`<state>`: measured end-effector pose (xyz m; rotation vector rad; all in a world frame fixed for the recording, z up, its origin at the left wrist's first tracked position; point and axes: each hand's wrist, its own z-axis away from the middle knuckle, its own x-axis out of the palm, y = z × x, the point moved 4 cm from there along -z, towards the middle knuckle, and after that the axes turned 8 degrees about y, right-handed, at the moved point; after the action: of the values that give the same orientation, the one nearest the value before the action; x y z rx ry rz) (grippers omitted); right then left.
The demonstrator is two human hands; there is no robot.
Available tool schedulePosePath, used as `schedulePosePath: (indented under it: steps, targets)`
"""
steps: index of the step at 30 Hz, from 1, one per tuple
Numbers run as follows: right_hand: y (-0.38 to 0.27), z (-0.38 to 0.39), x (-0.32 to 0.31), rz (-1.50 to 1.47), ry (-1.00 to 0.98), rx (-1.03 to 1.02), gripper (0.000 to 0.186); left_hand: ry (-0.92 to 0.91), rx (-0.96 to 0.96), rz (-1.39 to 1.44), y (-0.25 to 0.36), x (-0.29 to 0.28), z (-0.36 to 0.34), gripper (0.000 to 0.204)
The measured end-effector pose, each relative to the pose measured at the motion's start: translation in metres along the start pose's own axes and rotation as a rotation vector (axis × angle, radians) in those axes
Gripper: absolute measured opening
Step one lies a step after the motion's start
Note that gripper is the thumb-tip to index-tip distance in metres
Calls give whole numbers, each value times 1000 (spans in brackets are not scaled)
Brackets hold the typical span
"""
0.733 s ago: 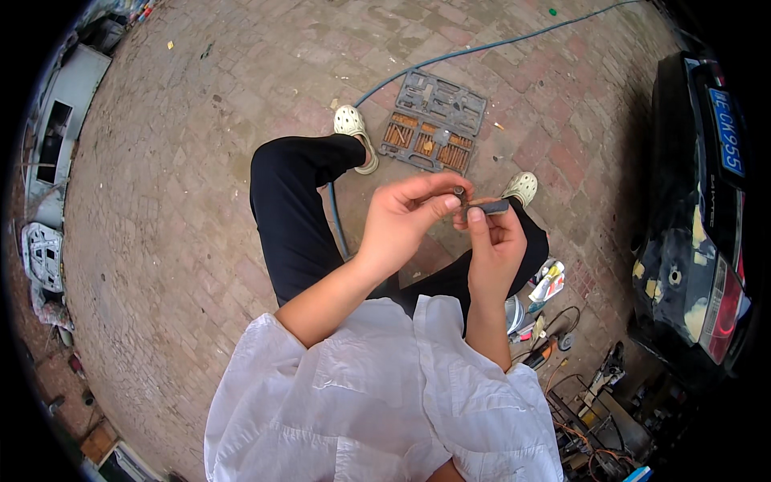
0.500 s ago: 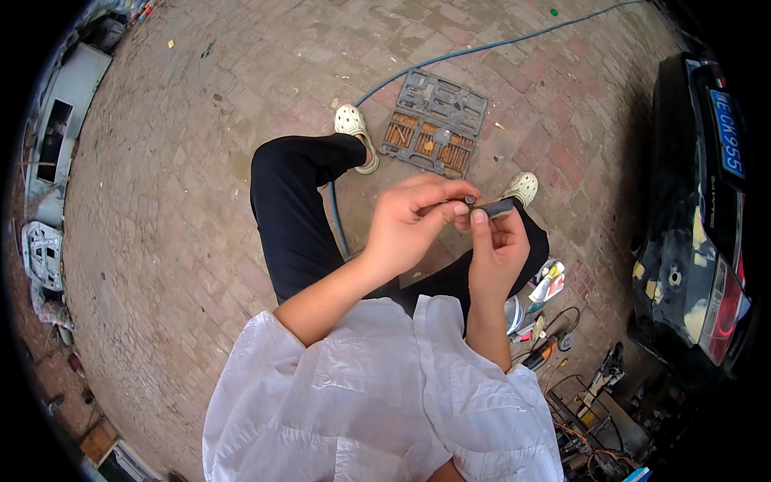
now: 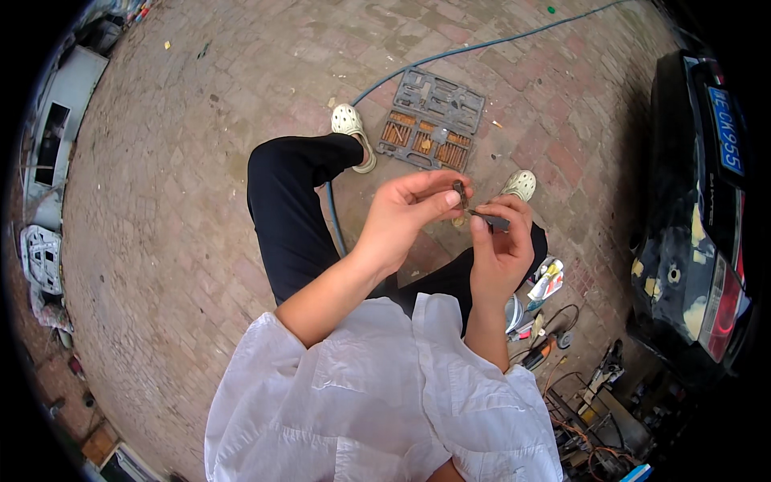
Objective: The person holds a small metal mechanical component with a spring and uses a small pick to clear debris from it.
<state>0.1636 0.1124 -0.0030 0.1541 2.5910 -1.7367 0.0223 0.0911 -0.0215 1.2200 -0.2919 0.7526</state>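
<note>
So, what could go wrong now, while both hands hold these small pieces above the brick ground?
The small dark metal piece is pinched only by the left hand fingertips; it could slip and get lost among the reddish brick paving. The right hand holds a thin grey bit in a light grip, so pushing the parts together might jab a finger. The blue hose beside the feet may trip the person.

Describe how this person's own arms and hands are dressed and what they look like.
Both hands, the left hand and the right hand, are bare, with no gloves; no rings or watch show. The forearms are bare too. Loose white sleeves, creased and pushed up towards the elbows, belong to a white shirt.
</note>
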Motion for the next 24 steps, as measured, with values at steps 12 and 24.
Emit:
schedulePosePath:
  steps: [12,24]
  targets:
    - [8,11,-1,-213,-17,70,20,-20,6,53,7,8,13,23]
    - [14,16,-6,-438,34,453,21,-32,56,-26,11,11,16,22]
